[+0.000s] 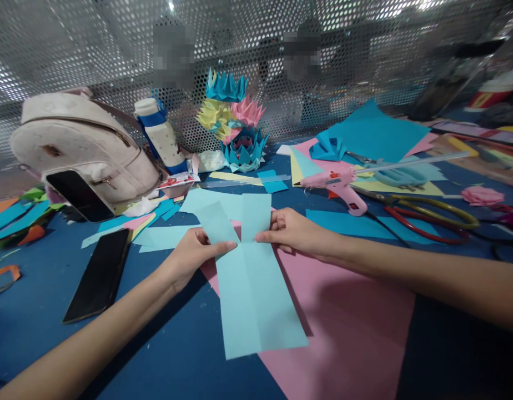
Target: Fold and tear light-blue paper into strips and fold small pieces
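A light blue paper sheet (256, 300) with a lengthwise crease is held up over a large pink sheet (356, 322). Its upper part is split down the middle into two flaps that stand apart. My left hand (194, 253) pinches the left flap near the bottom of the split, thumb on top. The right flap is gripped by my right hand (290, 230), thumb in front and fingers curled behind. More light blue paper (198, 201) lies just beyond the hands.
Two phones (100, 278), a pale backpack (81, 144) and a bottle (160, 136) are at the left. Folded paper flowers (244, 147) stand at the back. A pink glue gun (340, 186), scissors (427, 216) and blue paper (373, 130) lie at the right.
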Demonstrator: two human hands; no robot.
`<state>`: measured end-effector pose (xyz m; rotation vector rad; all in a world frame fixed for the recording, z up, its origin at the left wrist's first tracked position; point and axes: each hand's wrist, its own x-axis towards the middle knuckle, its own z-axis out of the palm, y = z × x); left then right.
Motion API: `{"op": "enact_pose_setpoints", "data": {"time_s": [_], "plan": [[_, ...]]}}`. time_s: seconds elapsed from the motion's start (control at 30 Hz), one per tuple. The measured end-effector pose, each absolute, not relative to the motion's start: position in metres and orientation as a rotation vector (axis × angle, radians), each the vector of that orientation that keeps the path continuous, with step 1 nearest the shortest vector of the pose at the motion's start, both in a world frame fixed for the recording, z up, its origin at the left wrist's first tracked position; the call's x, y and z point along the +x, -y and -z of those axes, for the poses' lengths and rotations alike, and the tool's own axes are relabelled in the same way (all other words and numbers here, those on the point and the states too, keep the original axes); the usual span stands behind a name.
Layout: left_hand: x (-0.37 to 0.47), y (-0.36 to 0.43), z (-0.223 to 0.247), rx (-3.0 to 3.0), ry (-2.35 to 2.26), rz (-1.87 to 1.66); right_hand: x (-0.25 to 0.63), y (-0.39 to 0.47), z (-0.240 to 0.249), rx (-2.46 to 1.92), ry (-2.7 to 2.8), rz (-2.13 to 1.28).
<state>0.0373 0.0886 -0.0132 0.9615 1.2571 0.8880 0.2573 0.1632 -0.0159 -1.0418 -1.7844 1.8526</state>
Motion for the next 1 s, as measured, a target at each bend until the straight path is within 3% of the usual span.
{"op": "enact_pose_setpoints", "data": {"time_s": [1.0], "plan": [[0.0398, -0.0879, 0.0121, 1.062, -1.235, -0.831, 0.2576, -0.163, 0.016, -0.962, 1.8, -1.855]]}}
